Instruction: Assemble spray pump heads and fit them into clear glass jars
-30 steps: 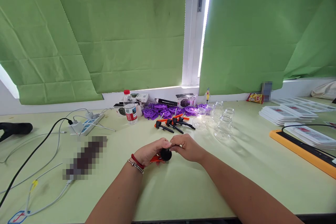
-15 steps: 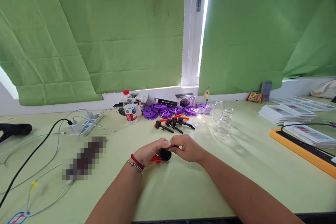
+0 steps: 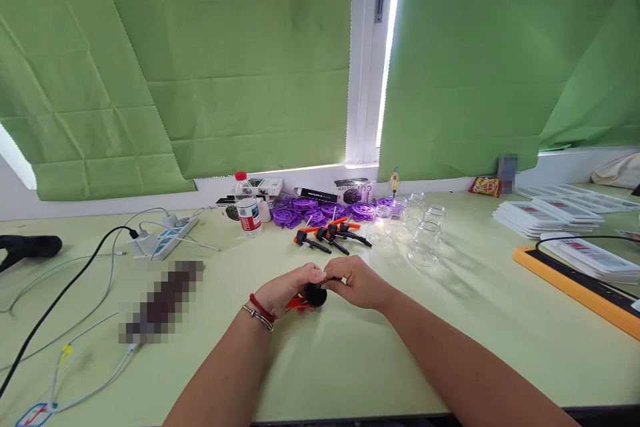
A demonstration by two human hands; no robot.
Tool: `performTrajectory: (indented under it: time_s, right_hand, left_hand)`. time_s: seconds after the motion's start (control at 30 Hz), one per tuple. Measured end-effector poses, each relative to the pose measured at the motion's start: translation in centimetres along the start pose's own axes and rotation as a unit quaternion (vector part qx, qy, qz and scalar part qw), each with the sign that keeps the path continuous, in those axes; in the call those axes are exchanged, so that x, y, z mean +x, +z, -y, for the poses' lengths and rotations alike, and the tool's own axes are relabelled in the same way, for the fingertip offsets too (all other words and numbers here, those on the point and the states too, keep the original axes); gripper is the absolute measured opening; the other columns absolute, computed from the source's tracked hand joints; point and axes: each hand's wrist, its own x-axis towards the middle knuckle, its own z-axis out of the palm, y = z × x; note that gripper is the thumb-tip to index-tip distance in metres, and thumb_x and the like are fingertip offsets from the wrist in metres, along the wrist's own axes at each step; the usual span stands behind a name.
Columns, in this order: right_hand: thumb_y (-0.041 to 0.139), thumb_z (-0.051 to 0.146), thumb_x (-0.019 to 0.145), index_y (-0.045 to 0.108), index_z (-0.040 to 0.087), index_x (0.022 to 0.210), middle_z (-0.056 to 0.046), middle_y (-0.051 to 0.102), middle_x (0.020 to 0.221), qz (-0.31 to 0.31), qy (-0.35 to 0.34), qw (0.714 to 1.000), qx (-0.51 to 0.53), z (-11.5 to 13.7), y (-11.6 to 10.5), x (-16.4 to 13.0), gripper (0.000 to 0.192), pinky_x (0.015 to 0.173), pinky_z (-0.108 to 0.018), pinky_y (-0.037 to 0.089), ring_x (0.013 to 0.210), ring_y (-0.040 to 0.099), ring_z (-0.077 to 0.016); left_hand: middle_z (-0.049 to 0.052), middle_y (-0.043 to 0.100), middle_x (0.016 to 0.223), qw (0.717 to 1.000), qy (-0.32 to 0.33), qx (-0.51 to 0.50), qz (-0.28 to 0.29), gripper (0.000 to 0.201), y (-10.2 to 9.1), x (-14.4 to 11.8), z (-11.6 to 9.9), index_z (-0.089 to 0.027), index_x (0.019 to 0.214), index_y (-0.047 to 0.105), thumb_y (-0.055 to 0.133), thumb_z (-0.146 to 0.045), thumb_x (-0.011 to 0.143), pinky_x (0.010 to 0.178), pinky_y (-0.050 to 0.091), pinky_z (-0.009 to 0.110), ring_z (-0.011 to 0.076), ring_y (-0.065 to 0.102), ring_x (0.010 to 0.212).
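Note:
Near the front middle of the table, my left hand (image 3: pixel 291 288) is closed around an orange-and-black tool with a round black end (image 3: pixel 316 295). Part of an orange bar shows below the palm; the rest is hidden by the fingers. My right hand (image 3: pixel 354 281) pinches at the top of that black end, touching my left thumb; anything small between its fingertips is too hidden to name. Just beyond both hands lie several similar orange-and-black tools (image 3: pixel 330 237) with thin metal pins. Behind those is a pile of purple plastic pieces (image 3: pixel 305 209).
Clear glass vessels (image 3: pixel 424 243) stand right of the tools, and a red-capped water bottle (image 3: pixel 247 207) stands left. A power strip (image 3: pixel 173 238) and cables lie at left. Stacked white cards (image 3: pixel 547 217) and an orange-and-black bar (image 3: pixel 575 287) lie at right. Small boxes (image 3: pixel 354 191) line the back.

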Motion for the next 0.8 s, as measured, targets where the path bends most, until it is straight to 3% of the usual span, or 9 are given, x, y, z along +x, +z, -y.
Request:
performTrajectory:
  time_s: [0.63, 0.8]
  right_hand:
    - [0.049, 0.016, 0.086, 0.061, 0.017, 0.083, -0.004, 0.059, 0.074, -0.017, -0.044, 0.996, -0.074, -0.03, 0.52, -0.66, 0.013, 0.063, -0.023, 0.042, 0.066, 0.053, -0.0127]
    - [0.048, 0.016, 0.088, 0.063, 0.018, 0.090, -0.006, 0.063, 0.084, -0.023, -0.039, 0.998, -0.043, -0.05, 0.49, -0.61, 0.015, 0.070, -0.025, 0.046, 0.076, 0.057, -0.0139]
  left_hand:
    - [-0.001, 0.053, 0.067, 1.000, -0.007, 0.018, -0.012, 0.032, 0.09, -0.09, -0.06, -0.020, 0.083, 0.047, 0.053, -0.050, 0.074, 0.044, 0.032, 0.022, 0.0134, 0.051, 0.056]
    - [-0.002, 0.051, 0.068, 1.000, -0.006, 0.016, -0.005, 0.033, 0.12, -0.05, -0.07, -0.020, 0.083, 0.045, 0.055, -0.050, 0.073, 0.043, 0.031, 0.022, 0.0122, 0.050, 0.053]
